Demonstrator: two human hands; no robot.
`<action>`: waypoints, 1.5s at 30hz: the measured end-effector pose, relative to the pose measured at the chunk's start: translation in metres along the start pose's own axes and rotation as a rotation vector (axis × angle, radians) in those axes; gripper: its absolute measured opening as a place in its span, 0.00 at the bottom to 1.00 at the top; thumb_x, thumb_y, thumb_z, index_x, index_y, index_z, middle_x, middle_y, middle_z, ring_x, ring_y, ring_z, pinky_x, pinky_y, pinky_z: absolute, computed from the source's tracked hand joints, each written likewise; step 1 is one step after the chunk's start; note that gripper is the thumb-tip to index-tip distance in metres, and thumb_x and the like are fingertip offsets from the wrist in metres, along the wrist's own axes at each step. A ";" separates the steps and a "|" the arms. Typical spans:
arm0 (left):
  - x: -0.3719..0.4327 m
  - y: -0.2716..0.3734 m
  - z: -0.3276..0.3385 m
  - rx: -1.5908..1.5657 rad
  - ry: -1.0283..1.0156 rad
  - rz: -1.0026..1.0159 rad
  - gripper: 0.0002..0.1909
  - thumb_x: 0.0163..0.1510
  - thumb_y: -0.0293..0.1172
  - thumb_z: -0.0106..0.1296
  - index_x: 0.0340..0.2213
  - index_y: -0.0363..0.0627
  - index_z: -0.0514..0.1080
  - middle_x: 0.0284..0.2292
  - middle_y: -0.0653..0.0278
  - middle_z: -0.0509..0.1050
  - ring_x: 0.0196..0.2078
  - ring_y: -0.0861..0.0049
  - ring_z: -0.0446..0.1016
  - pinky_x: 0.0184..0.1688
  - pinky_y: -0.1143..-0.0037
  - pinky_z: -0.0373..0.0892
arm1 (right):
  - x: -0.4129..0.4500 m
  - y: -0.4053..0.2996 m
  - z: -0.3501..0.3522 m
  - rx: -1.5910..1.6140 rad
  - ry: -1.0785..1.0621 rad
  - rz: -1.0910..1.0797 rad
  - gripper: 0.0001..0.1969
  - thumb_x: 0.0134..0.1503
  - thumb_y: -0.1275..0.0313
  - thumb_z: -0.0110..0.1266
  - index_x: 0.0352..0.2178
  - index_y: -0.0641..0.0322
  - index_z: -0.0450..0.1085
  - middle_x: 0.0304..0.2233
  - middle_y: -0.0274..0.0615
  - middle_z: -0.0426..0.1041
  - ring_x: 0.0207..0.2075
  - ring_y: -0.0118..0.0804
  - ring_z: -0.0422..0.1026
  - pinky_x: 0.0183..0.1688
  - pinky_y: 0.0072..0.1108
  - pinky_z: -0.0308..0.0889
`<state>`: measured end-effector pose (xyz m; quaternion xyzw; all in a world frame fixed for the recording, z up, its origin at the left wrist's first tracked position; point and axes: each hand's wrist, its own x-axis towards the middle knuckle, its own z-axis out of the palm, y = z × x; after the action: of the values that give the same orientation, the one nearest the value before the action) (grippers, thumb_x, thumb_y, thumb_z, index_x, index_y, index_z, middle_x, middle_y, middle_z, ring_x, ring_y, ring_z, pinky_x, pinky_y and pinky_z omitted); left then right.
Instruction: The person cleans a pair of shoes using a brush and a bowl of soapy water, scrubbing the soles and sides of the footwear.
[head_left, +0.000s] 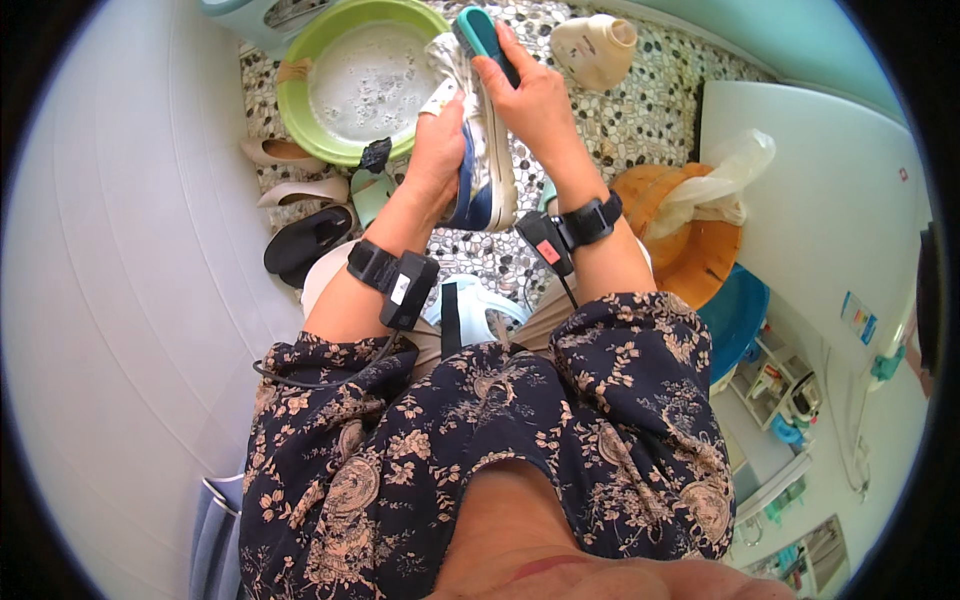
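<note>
My left hand (441, 146) grips a blue and white lace-up shoe (480, 169) by its upper, beside the basin. The shoe's pale rubber sole faces right and its blue heel points towards me. In my right hand (534, 105) is a teal-backed scrubbing brush (480, 34), held at the toe end of the shoe. Whether the bristles touch the shoe is hard to tell. Just left of the shoe stands a green plastic basin (296, 112) of cloudy, sudsy water (371, 82). A cream plastic bottle (596, 51) without a cap is to the right of the brush.
Beige flat shoes (304, 189) and a black shoe (307, 244) line the left wall. On the right, a wooden tub (697, 262) holds a clear plastic bag (712, 184), with a blue basin (739, 319) behind. The floor (480, 259) is pebble-patterned.
</note>
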<state>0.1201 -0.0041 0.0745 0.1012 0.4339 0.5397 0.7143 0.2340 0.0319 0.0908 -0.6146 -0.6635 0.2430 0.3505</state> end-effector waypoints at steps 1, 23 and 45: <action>-0.002 -0.003 0.001 0.020 -0.007 0.011 0.14 0.58 0.33 0.39 0.39 0.36 0.67 0.29 0.64 0.72 0.28 0.78 0.73 0.28 0.78 0.70 | 0.002 0.003 0.001 0.003 0.030 -0.001 0.27 0.49 0.55 0.52 0.49 0.53 0.64 0.35 0.53 0.72 0.33 0.52 0.73 0.36 0.30 0.68; 0.001 0.020 -0.001 0.218 -0.131 0.108 0.12 0.55 0.28 0.41 0.38 0.33 0.68 0.33 0.61 0.72 0.32 0.78 0.72 0.34 0.76 0.70 | 0.001 0.006 -0.017 0.127 -0.054 0.176 0.26 0.52 0.57 0.53 0.50 0.59 0.63 0.40 0.46 0.73 0.38 0.27 0.70 0.40 0.18 0.65; 0.017 0.045 -0.007 -0.373 -0.176 0.046 0.24 0.61 0.42 0.27 0.51 0.35 0.56 0.50 0.55 0.63 0.53 0.64 0.60 0.58 0.66 0.53 | -0.024 -0.015 -0.012 0.103 -0.137 -0.215 0.27 0.49 0.57 0.55 0.51 0.47 0.62 0.24 0.50 0.73 0.24 0.50 0.73 0.28 0.30 0.68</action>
<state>0.0852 0.0263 0.0891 0.0237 0.2600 0.6158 0.7433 0.2333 0.0047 0.1060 -0.5033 -0.7346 0.2790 0.3594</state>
